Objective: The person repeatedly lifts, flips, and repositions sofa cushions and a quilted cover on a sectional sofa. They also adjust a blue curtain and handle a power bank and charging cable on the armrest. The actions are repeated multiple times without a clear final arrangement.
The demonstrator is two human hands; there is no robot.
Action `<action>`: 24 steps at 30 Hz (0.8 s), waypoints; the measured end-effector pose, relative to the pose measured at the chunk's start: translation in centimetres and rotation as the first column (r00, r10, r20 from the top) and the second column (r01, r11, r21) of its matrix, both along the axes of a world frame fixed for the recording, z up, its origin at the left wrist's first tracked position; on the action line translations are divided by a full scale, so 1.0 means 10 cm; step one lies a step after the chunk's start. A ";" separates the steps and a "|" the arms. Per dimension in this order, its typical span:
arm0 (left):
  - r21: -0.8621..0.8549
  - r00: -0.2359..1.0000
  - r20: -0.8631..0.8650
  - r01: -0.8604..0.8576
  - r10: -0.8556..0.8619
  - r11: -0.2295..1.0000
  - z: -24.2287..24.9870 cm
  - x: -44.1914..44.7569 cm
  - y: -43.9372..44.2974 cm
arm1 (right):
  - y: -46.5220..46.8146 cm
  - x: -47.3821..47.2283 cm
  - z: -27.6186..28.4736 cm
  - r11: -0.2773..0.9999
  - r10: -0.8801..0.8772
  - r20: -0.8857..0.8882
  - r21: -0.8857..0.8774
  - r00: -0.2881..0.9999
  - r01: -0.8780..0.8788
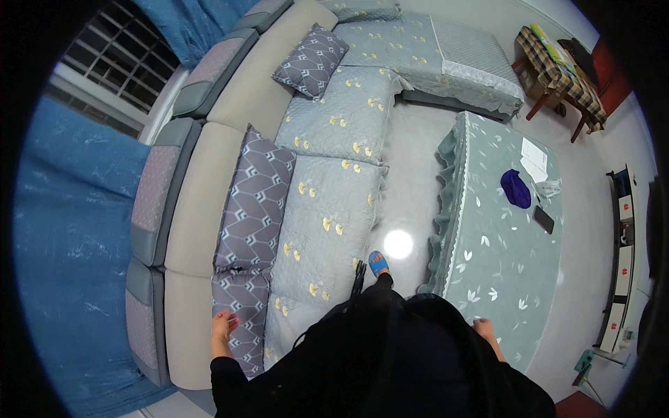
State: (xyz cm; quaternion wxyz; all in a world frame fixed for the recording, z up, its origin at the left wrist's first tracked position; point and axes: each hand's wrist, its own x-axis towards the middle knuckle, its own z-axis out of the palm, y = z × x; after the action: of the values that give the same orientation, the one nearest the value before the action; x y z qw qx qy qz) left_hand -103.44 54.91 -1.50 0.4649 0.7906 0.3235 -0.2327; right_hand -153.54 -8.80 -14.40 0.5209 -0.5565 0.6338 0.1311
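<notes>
My left hand (225, 324) hangs over a grey patterned cushion (240, 308) at the sofa's near end. Its fingers are loosely bent and nothing shows in them; whether it touches the cushion is unclear. My right hand (483, 329) is over the near end of a table covered with a green leaf-print cloth (486, 271). Its fingers are curled and their inner side is hidden. Farther along that cloth lie a purple cloth item (516, 189), a dark smartphone (543, 219), white paper (534, 157) and a crumpled clear plastic bag (549, 188).
A corner sofa with a quilted ginkgo-print cover (329, 209) runs along my left, with another cushion (312, 61) farther off. Tiled floor (410, 157) lies between sofa and table. A wooden chair (564, 78) stands at far right, a low cabinet (622, 261) along the right wall.
</notes>
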 end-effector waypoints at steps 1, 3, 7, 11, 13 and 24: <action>0.027 1.000 -0.013 0.011 -0.011 1.000 -0.04 0.13 -0.05 | -0.15 0.22 -0.02 1.000 -0.002 0.018 0.009 1.000 0.002; 0.046 0.997 -0.022 0.077 -0.076 0.996 -0.05 0.43 -0.20 | -0.47 0.63 -0.07 0.999 -0.044 0.098 0.028 0.994 0.042; 0.091 0.983 -0.023 0.183 -0.181 0.979 0.16 0.99 -0.65 | -0.93 1.50 -0.09 0.993 -0.121 0.286 0.043 0.950 0.113; 0.046 0.984 0.076 0.158 -0.161 0.986 0.38 1.36 -1.22 | -1.24 2.13 0.01 0.987 -0.104 0.239 0.148 0.965 0.070; 0.047 0.984 0.101 0.142 -0.146 0.989 0.42 1.41 -1.36 | -1.46 2.30 -0.11 0.977 -0.084 0.173 0.206 0.981 0.047; 0.159 0.967 -0.226 -0.085 0.121 0.984 0.35 0.66 -2.29 | -4.71 4.11 -0.94 0.948 0.113 0.279 0.258 0.953 -0.188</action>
State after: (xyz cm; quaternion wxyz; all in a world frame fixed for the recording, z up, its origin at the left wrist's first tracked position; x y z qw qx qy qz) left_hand -96.79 31.99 2.03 0.3749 0.7721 0.4332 -0.2751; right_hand -112.49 -55.92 -23.81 0.6621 -0.5361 0.4897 0.1853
